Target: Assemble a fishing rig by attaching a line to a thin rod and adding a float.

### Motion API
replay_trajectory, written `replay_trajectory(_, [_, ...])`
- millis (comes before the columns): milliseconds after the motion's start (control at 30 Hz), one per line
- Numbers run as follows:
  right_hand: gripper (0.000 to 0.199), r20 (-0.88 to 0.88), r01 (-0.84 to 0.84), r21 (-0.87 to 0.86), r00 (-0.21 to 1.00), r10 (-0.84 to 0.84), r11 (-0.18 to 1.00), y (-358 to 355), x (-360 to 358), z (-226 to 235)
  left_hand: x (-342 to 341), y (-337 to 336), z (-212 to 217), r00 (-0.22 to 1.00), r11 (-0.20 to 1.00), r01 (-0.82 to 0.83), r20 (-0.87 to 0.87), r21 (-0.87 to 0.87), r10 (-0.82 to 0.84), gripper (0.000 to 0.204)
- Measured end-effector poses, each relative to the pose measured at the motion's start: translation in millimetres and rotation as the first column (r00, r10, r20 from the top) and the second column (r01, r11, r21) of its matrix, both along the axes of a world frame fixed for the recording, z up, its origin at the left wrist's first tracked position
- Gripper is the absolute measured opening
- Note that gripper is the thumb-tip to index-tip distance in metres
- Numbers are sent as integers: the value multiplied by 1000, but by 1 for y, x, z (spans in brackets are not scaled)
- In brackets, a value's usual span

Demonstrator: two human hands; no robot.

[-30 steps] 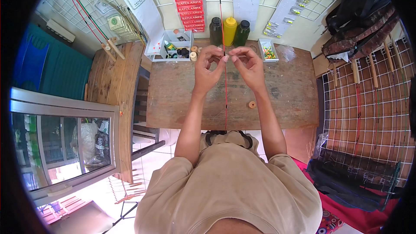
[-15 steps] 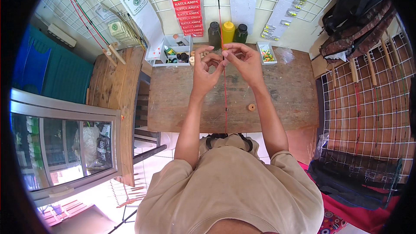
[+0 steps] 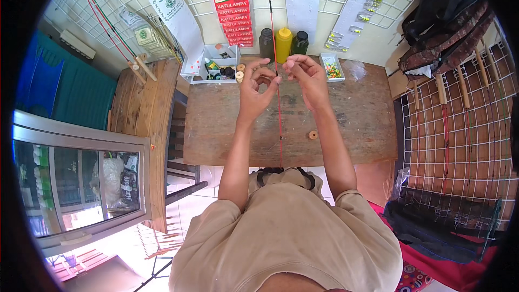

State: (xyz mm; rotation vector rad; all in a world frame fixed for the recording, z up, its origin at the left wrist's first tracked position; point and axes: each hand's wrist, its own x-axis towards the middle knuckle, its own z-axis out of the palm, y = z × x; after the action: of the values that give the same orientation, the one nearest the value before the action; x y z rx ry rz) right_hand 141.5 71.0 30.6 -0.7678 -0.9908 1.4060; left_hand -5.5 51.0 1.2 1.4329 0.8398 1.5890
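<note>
A thin red fishing rod [image 3: 280, 111] with dark bands and a pink tip runs upright through the middle of the view, from my lap past the table's far edge. My left hand [image 3: 255, 91] pinches it between thumb and forefinger, the other fingers curled. Just right of the rod, my right hand [image 3: 310, 84] is closed in a pinch, apart from the shaft. Whatever lies between those fingertips is too fine to make out. A small wooden ring [image 3: 313, 135] lies on the table near my right forearm.
Bottles, including a yellow one [image 3: 284, 43], stand at the back of the wooden table [image 3: 227, 140]. White trays [image 3: 215, 80] with small items sit at both back corners. Rods hang on a right-hand grid [image 3: 459, 130]. A glass-paned frame [image 3: 92, 184] is at left.
My right hand has drawn away from the rod and my left fingers, slightly to the right. The rod's upper end has tilted a little left. My left hand stays on it.
</note>
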Motion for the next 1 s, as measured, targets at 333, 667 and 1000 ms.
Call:
replay_trajectory(333, [18,343,264,344,858,-383,901,1,2,5,0,1,4,997,999,47,-57,3,-47,36])
replay_trajectory(667, [44,424,229,833,319,-848,503,0,-5,41,9,1,23,940,973,-136,-286,187,187,42])
replay_trajectory(1000, [47,341,292,856,299,-891,426,-3,-6,49,24,-6,9,908,922,-265,-248,284,337,28])
